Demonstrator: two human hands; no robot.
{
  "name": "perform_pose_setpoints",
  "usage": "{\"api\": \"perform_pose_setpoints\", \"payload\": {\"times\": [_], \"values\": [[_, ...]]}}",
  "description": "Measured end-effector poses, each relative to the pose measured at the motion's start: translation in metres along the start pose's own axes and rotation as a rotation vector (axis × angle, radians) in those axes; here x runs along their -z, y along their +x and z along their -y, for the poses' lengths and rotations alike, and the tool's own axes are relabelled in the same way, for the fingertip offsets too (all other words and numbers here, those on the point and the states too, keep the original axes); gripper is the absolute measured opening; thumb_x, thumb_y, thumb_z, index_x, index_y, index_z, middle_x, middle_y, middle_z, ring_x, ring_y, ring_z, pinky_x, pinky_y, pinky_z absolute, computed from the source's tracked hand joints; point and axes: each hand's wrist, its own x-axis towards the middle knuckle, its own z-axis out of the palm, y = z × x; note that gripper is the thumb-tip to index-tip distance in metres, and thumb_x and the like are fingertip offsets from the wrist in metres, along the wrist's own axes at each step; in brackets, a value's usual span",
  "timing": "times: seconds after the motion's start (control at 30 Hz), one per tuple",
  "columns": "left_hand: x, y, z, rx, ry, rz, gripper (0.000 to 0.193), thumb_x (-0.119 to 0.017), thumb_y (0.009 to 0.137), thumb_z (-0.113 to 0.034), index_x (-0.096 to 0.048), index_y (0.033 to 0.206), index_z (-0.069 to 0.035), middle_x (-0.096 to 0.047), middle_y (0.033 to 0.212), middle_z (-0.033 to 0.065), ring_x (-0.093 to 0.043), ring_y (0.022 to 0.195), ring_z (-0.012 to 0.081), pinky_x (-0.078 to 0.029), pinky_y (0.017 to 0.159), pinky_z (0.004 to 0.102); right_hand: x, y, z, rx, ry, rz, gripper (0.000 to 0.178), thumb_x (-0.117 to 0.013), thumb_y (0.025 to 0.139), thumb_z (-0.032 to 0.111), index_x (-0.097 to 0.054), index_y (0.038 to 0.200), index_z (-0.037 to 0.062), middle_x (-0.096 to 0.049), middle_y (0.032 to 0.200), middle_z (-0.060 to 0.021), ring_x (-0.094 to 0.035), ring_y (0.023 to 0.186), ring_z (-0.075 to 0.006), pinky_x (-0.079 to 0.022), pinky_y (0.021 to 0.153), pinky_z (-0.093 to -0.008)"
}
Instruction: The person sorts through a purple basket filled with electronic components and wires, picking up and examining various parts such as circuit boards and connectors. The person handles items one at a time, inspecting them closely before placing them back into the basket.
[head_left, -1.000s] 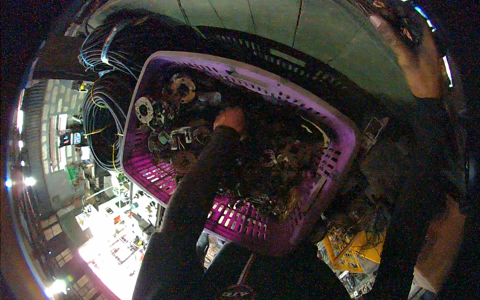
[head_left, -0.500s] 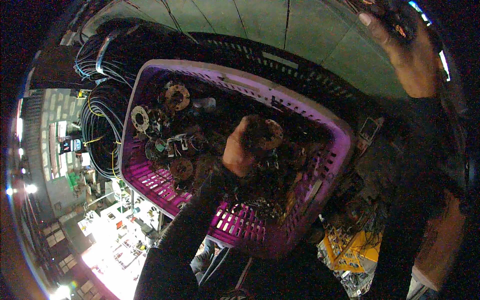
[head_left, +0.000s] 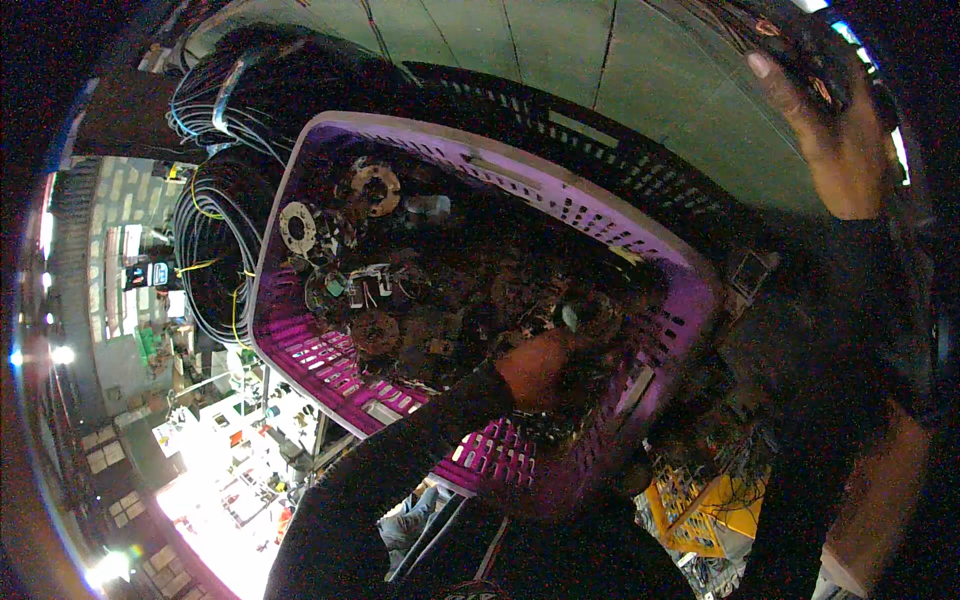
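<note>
My left hand [head_left: 540, 370] reaches down into a purple plastic basket [head_left: 505, 172] with slotted walls. Its fingers are lost in shadow and blur among dark, dirty parts, close to a small pale piece [head_left: 570, 318]. Round, flat discs with centre holes lie on the basket's left side: a pale ring [head_left: 299, 229], a brownish ring [head_left: 376, 189] and a rusty disc [head_left: 375, 333]. My right hand [head_left: 845, 150] is raised at the upper right, thumb out, its fingers curled about something dark with copper-coloured bits that I cannot make out.
Coils of dark cable [head_left: 215, 255] hang left of the basket. Behind it stand a dark slotted crate [head_left: 640, 165] and a greenish panel [head_left: 560, 50]. A yellow crate [head_left: 690, 525] sits at the lower right, with tangled wires above it. A brightly lit work area [head_left: 225, 480] shows at lower left.
My left hand has moved right and nearer to me inside the basket, away from the round disc it was at. The right hand stays raised; the whole view has shifted slightly.
</note>
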Motion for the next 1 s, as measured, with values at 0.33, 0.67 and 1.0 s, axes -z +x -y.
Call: {"api": "perform_pose_setpoints", "payload": {"times": [0.33, 0.67, 1.0], "values": [[-0.034, 0.042, 0.179, 0.530, 0.791, 0.032, 0.051, -0.063, 0.095, -0.028, -0.056, 0.143, -0.010, -0.062, 0.136, 0.0254, -0.057, 0.129, 0.0444, -0.051, 0.104, 0.0540, 0.015, 0.025, -0.019, 0.213, 0.094, 0.216, 0.059, -0.074, 0.095, 0.047, -0.061, 0.137, 0.0085, -0.068, 0.130, -0.0116, -0.062, 0.123, -0.0254, -0.046, 0.109, -0.0387], [-0.121, 0.070, 0.201, 1.000, 0.276, -0.516, 0.047, -0.060, 0.096, -0.031, -0.057, 0.131, 0.001, -0.067, 0.104, 0.0263, -0.072, 0.092, 0.0431, -0.058, 0.066, 0.0551, 0.015, 0.022, -0.018, 0.159, -0.029, 0.169, 0.065, -0.074, 0.094, 0.050, -0.059, 0.141, 0.0081, -0.066, 0.134, -0.0141, -0.062, 0.123, -0.0285, -0.046, 0.108, -0.0407], [-0.066, 0.005, 0.033, 0.685, -0.146, 0.033, 0.054, -0.069, 0.092, -0.020, -0.051, 0.141, -0.006, -0.060, 0.133, 0.0268, -0.070, 0.100, 0.0438, -0.059, 0.087, 0.0514, 0.017, 0.025, -0.027, 0.146, -0.059, 0.222, 0.061, -0.071, 0.095, 0.051, -0.064, 0.136, 0.0068, -0.068, 0.131, -0.0128, -0.065, 0.120, -0.0269, -0.046, 0.108, -0.0394]]}}
